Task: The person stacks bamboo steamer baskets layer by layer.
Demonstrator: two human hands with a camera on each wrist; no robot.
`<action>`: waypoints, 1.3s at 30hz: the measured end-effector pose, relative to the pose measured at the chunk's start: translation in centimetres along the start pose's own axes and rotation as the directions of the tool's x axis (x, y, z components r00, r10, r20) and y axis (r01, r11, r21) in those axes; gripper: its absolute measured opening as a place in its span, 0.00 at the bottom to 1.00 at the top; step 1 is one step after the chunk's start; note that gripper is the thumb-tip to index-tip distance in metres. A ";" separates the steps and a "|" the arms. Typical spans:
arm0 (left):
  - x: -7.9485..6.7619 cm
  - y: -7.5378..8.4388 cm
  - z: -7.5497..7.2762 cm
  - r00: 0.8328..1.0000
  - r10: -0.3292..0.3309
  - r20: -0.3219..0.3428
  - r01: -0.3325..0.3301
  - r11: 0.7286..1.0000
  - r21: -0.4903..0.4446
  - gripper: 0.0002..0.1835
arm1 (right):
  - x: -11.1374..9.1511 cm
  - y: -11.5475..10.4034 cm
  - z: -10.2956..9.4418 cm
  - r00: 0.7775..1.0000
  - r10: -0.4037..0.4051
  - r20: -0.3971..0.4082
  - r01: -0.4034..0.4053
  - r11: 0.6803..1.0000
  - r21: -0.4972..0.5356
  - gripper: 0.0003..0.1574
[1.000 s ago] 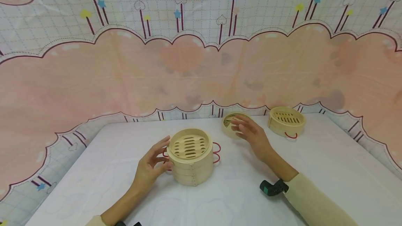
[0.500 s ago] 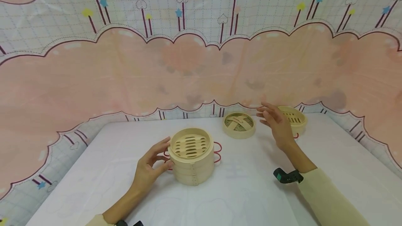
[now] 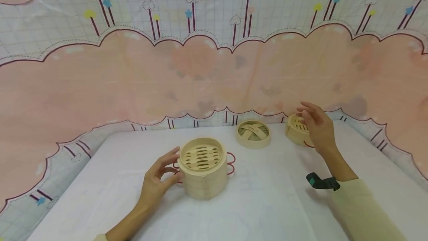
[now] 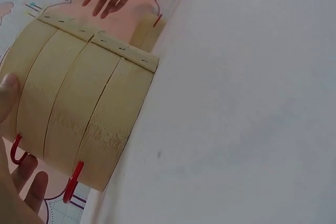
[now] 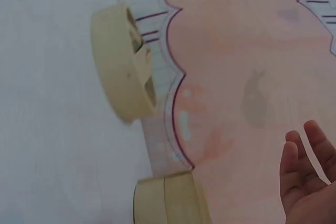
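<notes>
A stack of bamboo steamer tiers (image 3: 205, 183) with red loop handles stands on the white table. My left hand (image 3: 157, 177) holds its left side, fingers and thumb curved round the wall; the left wrist view shows the thumb (image 4: 7, 95) against the bamboo. My right hand (image 3: 317, 125) hovers in front of and partly covers another bamboo steamer tier (image 3: 295, 135) at the back right. Its fingers are spread with nothing between them, and the right wrist view shows them apart from that tier (image 5: 163, 200).
Between the two steamers, further back, lies a round woven bamboo lid (image 3: 253, 137). The white cloth-covered table (image 3: 254, 203) ends at a patterned pink and white backdrop (image 3: 200, 81). A dark band (image 3: 322, 182) sits on the right wrist.
My right hand has moved right, from in front of the woven lid to the back-right steamer tier, uncovering the lid. The left hand and the stack have stayed put.
</notes>
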State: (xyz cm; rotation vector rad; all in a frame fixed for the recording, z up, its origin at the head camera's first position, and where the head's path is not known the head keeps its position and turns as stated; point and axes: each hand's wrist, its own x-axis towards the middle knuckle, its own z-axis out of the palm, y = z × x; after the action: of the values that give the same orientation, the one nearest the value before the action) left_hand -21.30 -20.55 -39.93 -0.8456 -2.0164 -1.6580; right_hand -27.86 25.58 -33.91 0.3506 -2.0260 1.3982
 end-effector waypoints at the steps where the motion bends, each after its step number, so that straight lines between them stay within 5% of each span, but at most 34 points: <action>1: 0.0 0.2 0.0 1.000 -0.013 -0.003 0.013 1.000 0.006 0.30 | 0.1 0.1 -0.3 1.000 0.007 0.008 -0.007 1.000 -0.020 0.23; 9: -0.4 1.1 0.6 0.995 -0.101 -0.008 0.102 0.995 0.019 0.33 | -0.4 1.8 -3.1 0.999 0.048 -0.013 -0.049 0.990 -0.131 0.24; 15: -0.4 1.1 1.1 0.991 -0.129 -0.038 0.127 0.991 -0.049 0.29 | -1.2 3.6 -4.6 0.979 0.178 -0.100 -0.197 0.952 -0.233 0.27; 22: -0.8 1.1 1.0 0.987 -0.129 -0.091 0.123 0.990 -0.062 0.27 | -1.6 5.2 -4.0 0.941 0.332 -0.072 -0.339 0.909 -0.241 0.33; 39: -0.3 0.8 1.3 0.990 -0.115 -0.080 0.112 0.993 -0.043 0.27 | -3.2 6.6 -3.7 0.928 0.366 -0.073 -0.373 0.899 -0.230 0.36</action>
State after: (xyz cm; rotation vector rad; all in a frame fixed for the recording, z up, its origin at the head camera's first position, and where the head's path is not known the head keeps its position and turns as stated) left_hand -20.40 -19.24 -39.81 -0.6750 -2.0159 -1.7690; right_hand -27.77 31.13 -39.97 -0.1710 -2.2903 1.3372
